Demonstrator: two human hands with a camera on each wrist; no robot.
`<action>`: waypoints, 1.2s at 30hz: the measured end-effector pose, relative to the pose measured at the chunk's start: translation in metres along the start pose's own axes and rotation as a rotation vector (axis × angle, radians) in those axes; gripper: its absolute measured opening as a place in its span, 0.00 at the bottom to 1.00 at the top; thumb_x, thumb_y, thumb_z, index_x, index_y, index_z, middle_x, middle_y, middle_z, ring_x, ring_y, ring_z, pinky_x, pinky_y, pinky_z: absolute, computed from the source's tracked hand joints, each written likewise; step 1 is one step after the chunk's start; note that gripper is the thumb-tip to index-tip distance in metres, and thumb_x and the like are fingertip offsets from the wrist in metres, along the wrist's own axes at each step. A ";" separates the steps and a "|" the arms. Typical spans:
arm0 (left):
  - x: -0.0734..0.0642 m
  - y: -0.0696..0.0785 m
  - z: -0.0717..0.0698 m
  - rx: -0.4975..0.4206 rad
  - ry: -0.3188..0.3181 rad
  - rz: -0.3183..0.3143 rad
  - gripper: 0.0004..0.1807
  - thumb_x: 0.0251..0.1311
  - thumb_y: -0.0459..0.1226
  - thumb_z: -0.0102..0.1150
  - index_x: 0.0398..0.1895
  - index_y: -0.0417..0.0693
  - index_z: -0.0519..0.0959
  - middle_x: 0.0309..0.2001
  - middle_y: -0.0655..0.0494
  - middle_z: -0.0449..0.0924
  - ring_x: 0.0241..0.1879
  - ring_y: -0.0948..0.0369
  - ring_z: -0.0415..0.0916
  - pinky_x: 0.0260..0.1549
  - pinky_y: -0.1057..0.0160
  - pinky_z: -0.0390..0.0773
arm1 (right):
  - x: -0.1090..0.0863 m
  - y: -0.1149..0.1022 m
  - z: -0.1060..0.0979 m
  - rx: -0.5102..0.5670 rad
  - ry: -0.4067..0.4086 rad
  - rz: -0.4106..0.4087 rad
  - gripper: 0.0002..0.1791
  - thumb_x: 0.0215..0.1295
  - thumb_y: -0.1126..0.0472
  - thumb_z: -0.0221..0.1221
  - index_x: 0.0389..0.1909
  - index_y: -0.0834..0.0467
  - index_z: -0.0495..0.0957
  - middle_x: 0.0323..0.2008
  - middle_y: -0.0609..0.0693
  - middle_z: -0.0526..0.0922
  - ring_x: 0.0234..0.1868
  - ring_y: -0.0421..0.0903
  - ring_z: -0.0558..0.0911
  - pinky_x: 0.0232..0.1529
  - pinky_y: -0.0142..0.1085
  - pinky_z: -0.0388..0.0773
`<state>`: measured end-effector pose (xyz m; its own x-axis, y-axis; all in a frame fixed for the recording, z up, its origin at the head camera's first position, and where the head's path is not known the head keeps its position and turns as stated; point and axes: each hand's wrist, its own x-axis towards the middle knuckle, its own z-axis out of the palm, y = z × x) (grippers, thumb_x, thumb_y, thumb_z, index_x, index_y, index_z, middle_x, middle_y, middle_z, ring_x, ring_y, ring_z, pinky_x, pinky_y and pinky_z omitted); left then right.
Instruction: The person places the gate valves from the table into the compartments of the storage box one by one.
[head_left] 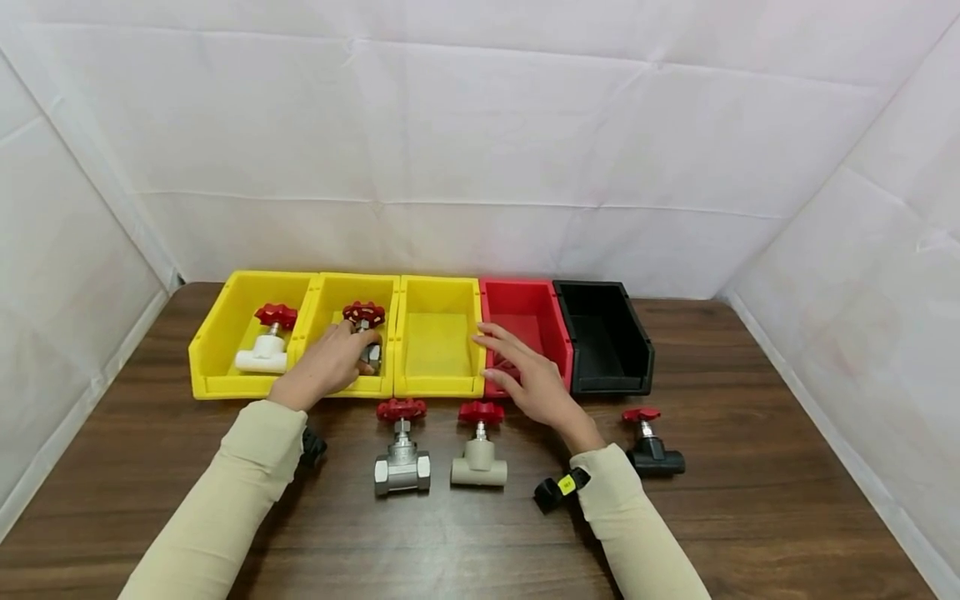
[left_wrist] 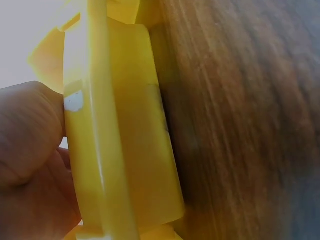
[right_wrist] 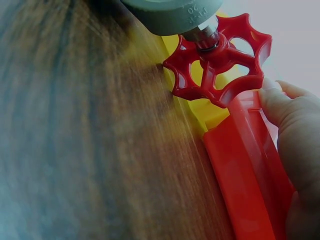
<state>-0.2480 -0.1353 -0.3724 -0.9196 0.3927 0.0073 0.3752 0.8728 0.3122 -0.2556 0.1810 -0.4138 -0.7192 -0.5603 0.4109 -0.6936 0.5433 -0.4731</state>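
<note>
My left hand (head_left: 330, 362) reaches into the second yellow bin from the left and grips a metal gate valve (head_left: 372, 354) with a dark red handwheel; the fingers cover part of its body. In the left wrist view, that bin's front wall (left_wrist: 142, 130) hides the valve. My right hand (head_left: 528, 379) hovers with spread fingers over the front of the red bin (head_left: 566, 354), fingertips by the edge of the middle yellow bin (head_left: 438, 385). Before the bins stand a silver valve (head_left: 402, 467) and a beige valve (head_left: 478, 467), both with red handwheels.
A white valve (head_left: 264, 357) sits in the leftmost yellow bin (head_left: 202, 367). The black bin (head_left: 637, 383) ends the row at the right. On the wooden table (head_left: 750, 500), a black valve with a red handle (head_left: 655, 458) lies right of my right forearm.
</note>
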 end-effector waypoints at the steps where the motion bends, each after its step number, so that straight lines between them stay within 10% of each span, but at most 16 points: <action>1: 0.000 0.000 0.000 -0.002 -0.003 -0.004 0.24 0.59 0.26 0.58 0.61 0.38 0.73 0.50 0.30 0.71 0.48 0.41 0.69 0.50 0.44 0.70 | 0.000 0.000 0.000 0.000 0.001 -0.001 0.30 0.65 0.55 0.60 0.68 0.46 0.66 0.70 0.41 0.60 0.57 0.43 0.73 0.35 0.28 0.78; 26: -0.004 0.003 -0.001 -0.058 0.003 -0.044 0.23 0.64 0.34 0.58 0.62 0.44 0.73 0.57 0.27 0.65 0.51 0.39 0.67 0.53 0.41 0.68 | -0.001 0.000 0.002 0.012 0.004 0.010 0.30 0.65 0.56 0.61 0.68 0.46 0.66 0.70 0.41 0.60 0.52 0.43 0.75 0.31 0.27 0.77; 36: -0.016 0.010 -0.005 -0.019 0.135 -0.008 0.20 0.61 0.32 0.61 0.57 0.41 0.77 0.50 0.31 0.71 0.48 0.38 0.67 0.48 0.43 0.70 | 0.000 0.000 0.001 0.016 0.006 0.011 0.30 0.65 0.57 0.61 0.68 0.47 0.67 0.70 0.42 0.60 0.49 0.43 0.75 0.28 0.27 0.76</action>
<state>-0.2297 -0.1342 -0.3646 -0.9304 0.3418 0.1321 0.3664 0.8695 0.3311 -0.2556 0.1800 -0.4149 -0.7268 -0.5508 0.4104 -0.6852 0.5392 -0.4897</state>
